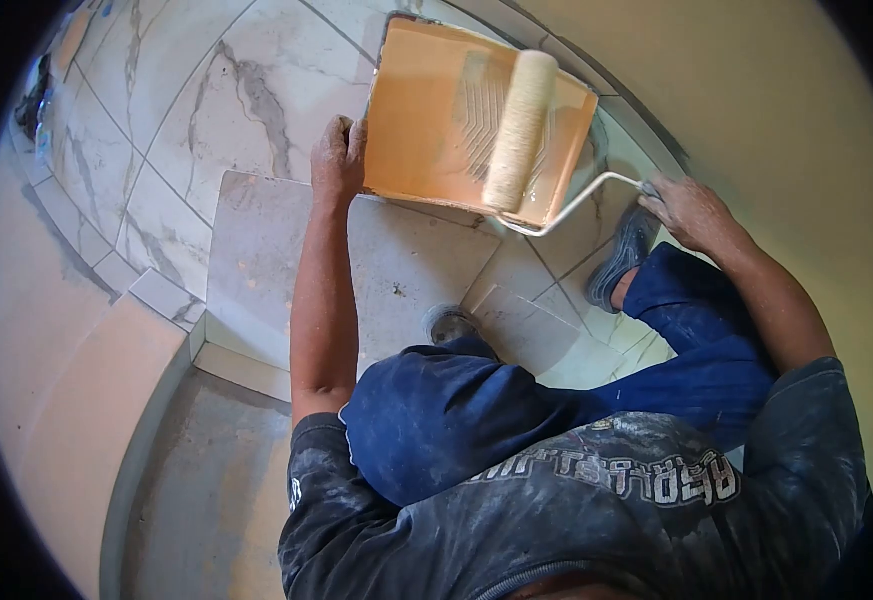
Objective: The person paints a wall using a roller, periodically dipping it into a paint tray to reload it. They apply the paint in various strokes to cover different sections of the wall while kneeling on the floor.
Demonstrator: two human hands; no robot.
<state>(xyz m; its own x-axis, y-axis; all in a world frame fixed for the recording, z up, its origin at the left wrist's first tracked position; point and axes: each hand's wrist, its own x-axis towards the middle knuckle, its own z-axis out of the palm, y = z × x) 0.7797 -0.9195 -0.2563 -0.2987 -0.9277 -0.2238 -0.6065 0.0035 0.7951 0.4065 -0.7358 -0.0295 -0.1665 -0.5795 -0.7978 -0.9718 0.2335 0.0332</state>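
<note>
A paint tray (418, 110) coated in peach-orange paint lies on the floor in front of me, its ribbed ramp towards the right. My left hand (339, 160) grips the tray's left edge near its lower corner, the fingers closed over the rim. In my right hand (691, 212) is the handle end of a paint roller (522, 130), my fingers wrapped round it. The roller's cream, paint-wet sleeve lies over the ribbed part of the tray, and its bent white wire frame runs past the tray's lower right corner to my hand.
Marbled white tiles (171, 100) cover the floor. A flat grey-beige board (266, 240) lies under my left arm. My shoes (624, 255) are close to the tray. A painted wall (756, 90) rises on the right, and a floor edge (246, 368) drops at lower left.
</note>
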